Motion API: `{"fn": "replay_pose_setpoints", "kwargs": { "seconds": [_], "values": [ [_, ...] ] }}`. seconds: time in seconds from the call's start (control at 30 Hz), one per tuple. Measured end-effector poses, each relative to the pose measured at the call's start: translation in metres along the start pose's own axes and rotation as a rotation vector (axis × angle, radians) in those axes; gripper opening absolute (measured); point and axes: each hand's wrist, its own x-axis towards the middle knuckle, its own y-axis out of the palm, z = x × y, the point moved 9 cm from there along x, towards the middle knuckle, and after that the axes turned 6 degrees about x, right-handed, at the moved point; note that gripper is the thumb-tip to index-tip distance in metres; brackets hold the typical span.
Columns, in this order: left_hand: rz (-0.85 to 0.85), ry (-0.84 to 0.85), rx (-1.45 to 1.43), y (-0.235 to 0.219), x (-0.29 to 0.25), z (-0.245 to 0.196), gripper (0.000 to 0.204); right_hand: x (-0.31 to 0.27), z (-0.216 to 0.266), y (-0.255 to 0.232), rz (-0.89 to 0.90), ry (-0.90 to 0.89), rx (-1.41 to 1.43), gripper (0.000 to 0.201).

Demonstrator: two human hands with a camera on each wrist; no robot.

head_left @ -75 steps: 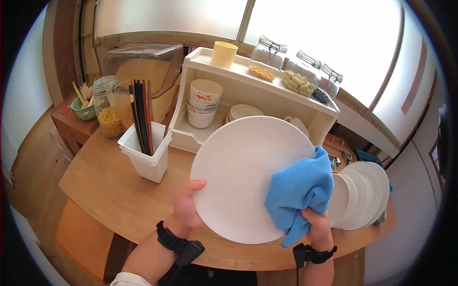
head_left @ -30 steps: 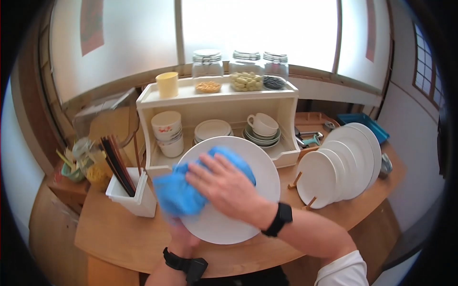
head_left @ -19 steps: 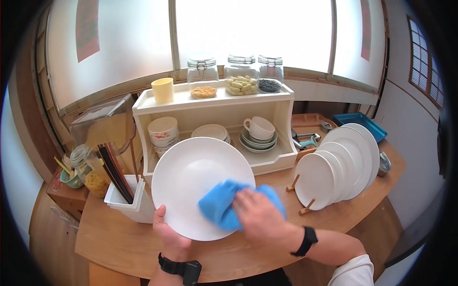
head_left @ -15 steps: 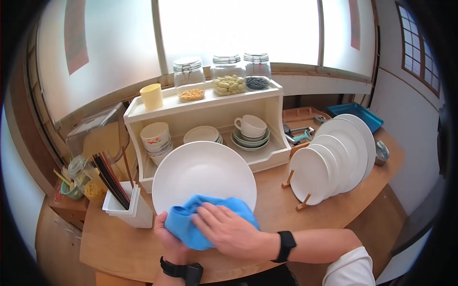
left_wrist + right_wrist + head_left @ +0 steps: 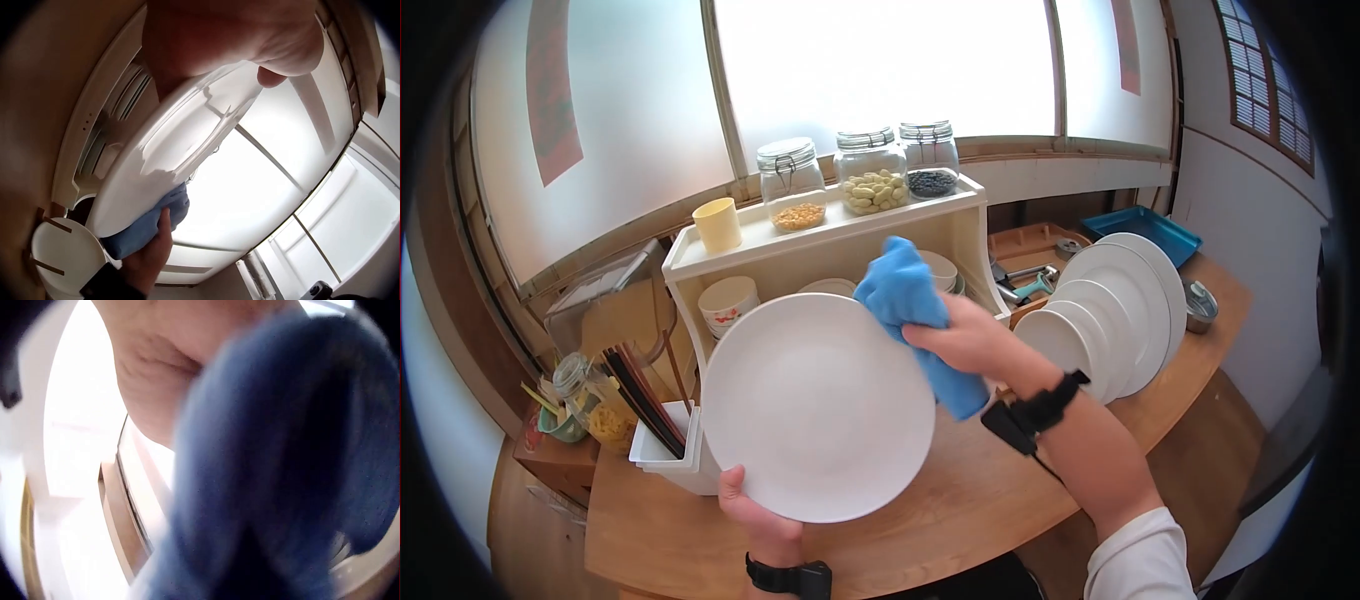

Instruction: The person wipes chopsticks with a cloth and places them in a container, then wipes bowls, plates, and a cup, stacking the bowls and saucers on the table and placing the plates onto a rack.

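Observation:
A large white plate [image 5: 820, 410] is held up over the table, tilted with its face toward me. My left hand [image 5: 758, 515] grips its lower left edge, thumb on the face and the other fingers hidden behind. In my right hand [image 5: 970, 340] is a bunched blue cloth [image 5: 900, 290], laid at the plate's upper right rim, with a loose end hanging below the hand. The left wrist view has the cloth [image 5: 150, 228] folded against the far edge of the plate [image 5: 134, 181]. Blurred cloth [image 5: 262, 469] fills much of the right wrist view.
Several white plates [image 5: 1135, 315] stand in a rack on the right. Behind is a cream shelf [image 5: 825, 235] with bowls, a yellow cup [image 5: 718, 225] and glass jars [image 5: 870, 175]. A white chopstick container [image 5: 670, 460] stands left, utensil trays [image 5: 1140, 235] back right.
The right hand with the cloth has swept across the plate's face, lately from its lower part up to the upper right rim. The left hand keeps its grip. The head view has shifted.

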Motion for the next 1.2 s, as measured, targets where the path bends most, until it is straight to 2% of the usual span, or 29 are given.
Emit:
{"fn": "replay_pose_setpoints", "kwargs": {
  "seconds": [0.03,0.1,0.17,0.23,0.3,0.37,0.43,0.47,0.53,0.57,0.63,0.67,0.7,0.77,0.83,0.9,0.93,0.97,1.03,1.07,1.1,1.2],
  "values": [
    [-0.002,0.002,-0.006,0.002,-0.001,-0.001,0.065,-0.013,-0.017,0.016,0.114,0.153,0.392,0.037],
    [0.010,0.064,-0.016,0.008,-0.004,-0.008,0.066,-0.038,-0.040,0.034,0.026,0.196,0.698,0.041],
    [0.007,0.062,-0.014,0.011,-0.007,-0.007,0.066,-0.063,-0.068,0.050,-0.193,0.228,0.825,0.041],
    [0.007,0.061,-0.012,0.011,-0.008,-0.006,0.066,-0.095,-0.074,0.065,-0.459,0.205,1.007,0.038],
    [-0.005,0.013,-0.016,0.008,-0.008,0.002,0.066,-0.127,-0.078,0.086,-0.567,0.220,1.057,0.037],
    [-0.024,0.036,-0.005,0.007,-0.007,0.002,0.066,-0.160,-0.093,0.112,-0.465,0.361,0.895,0.038],
    [-0.042,0.045,0.005,0.002,-0.005,0.003,0.066,-0.181,-0.084,0.144,-0.304,0.382,0.942,0.037],
    [-0.008,0.024,-0.013,0.000,-0.003,0.005,0.065,-0.187,-0.085,0.142,-0.316,0.384,0.938,0.037],
    [0.035,-0.002,-0.036,-0.003,0.002,0.006,0.065,-0.185,-0.059,0.162,0.092,0.200,0.655,0.038],
    [0.032,-0.029,-0.084,-0.006,0.004,0.008,0.065,-0.182,-0.060,0.155,0.080,0.200,0.649,0.038],
    [0.044,-0.076,-0.145,-0.008,0.006,0.012,0.064,-0.160,-0.062,0.126,0.057,0.121,0.388,0.044],
    [0.049,-0.064,-0.136,-0.009,0.006,0.010,0.064,-0.149,-0.067,0.116,0.123,0.071,0.274,0.055],
    [0.057,-0.054,-0.128,-0.008,0.007,0.010,0.063,-0.144,-0.070,0.101,0.096,0.075,0.257,0.055],
    [0.068,-0.053,-0.120,-0.003,0.005,0.012,0.063,-0.142,-0.047,0.083,0.092,-0.194,-0.287,0.060],
    [0.112,-0.057,-0.097,0.004,0.001,0.014,0.064,-0.140,-0.041,0.065,0.112,-0.179,-0.417,0.064],
    [0.134,-0.089,-0.115,0.003,0.000,0.018,0.063,-0.127,-0.036,0.041,0.121,-0.148,-0.189,0.067],
    [0.145,-0.108,-0.126,0.004,-0.001,0.021,0.063,-0.121,-0.030,0.029,0.107,-0.109,0.082,0.060],
    [0.151,-0.116,-0.133,0.007,-0.003,0.023,0.063,-0.118,-0.017,0.019,0.100,-0.106,0.073,0.060],
    [0.217,-0.161,-0.117,0.017,-0.009,0.028,0.065,-0.123,0.002,0.018,0.217,0.097,0.863,0.052],
    [0.226,-0.169,-0.119,0.019,-0.011,0.031,0.065,-0.125,0.002,0.022,0.196,0.143,1.018,0.045],
    [0.264,-0.185,-0.108,0.023,-0.014,0.034,0.066,-0.128,0.000,0.026,0.183,0.137,1.015,0.045],
    [0.364,-0.197,-0.041,0.035,-0.024,0.037,0.068,-0.136,-0.004,0.013,-0.106,-0.024,0.819,0.037]
  ]
}}
